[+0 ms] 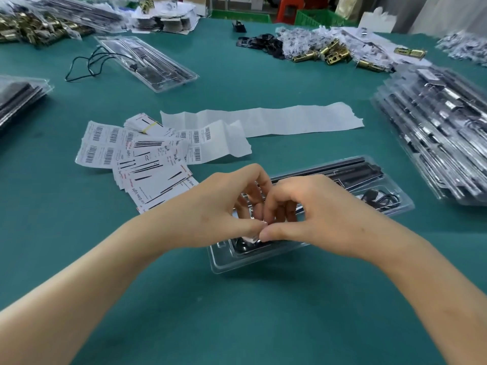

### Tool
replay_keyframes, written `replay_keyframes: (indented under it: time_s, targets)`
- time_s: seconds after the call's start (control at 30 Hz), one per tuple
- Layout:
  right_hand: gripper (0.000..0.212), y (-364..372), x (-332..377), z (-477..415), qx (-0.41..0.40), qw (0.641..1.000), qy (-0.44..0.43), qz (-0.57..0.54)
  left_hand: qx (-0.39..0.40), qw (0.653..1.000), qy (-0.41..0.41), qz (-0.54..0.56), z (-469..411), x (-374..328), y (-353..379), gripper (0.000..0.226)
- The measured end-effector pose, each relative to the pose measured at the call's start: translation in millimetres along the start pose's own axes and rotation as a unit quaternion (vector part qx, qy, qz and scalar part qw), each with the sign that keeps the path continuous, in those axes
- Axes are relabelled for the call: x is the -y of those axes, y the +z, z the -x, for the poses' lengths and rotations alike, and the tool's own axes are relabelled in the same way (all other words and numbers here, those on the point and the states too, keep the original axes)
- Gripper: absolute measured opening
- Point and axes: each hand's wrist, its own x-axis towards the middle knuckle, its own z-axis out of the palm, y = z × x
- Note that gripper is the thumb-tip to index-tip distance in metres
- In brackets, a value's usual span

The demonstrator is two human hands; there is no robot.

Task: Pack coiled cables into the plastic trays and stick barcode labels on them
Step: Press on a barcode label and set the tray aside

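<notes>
Left hand (218, 206) and right hand (313, 212) both pinch a small label (257, 232), thumbs touching, just over the near end of the tray (237, 263) on the bench (237, 317). Cable (382, 200) sits coiled in the far pocket. Label is probably weightless, floppy and sticky, so hold it by the edges. Tray looks thin and likely slides, so pin it down.

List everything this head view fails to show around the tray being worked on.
- white scrap, head view: pinched by left hand and right hand; fingertips cover it, so label or not is unclear.
- clear tray: its middle is hidden under both hands.
- barcode sheets: print too small to read.
- tray stack: cut off by the right edge.
</notes>
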Motion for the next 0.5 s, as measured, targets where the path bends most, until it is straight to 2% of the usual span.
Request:
replay_keyframes:
  time_s: [0.17,0.5]
  targets:
    - [0.025,-5,-1,2,0.030,0.999,0.003,0.027,0.005,1.000,0.019,-0.011,-1,-1,1,0.035]
    - [0.023,1,-11,1,-0.011,1.000,-0.002,-0.009,-0.029,0.999,-0.015,0.043,-2,-3,3,0.014]
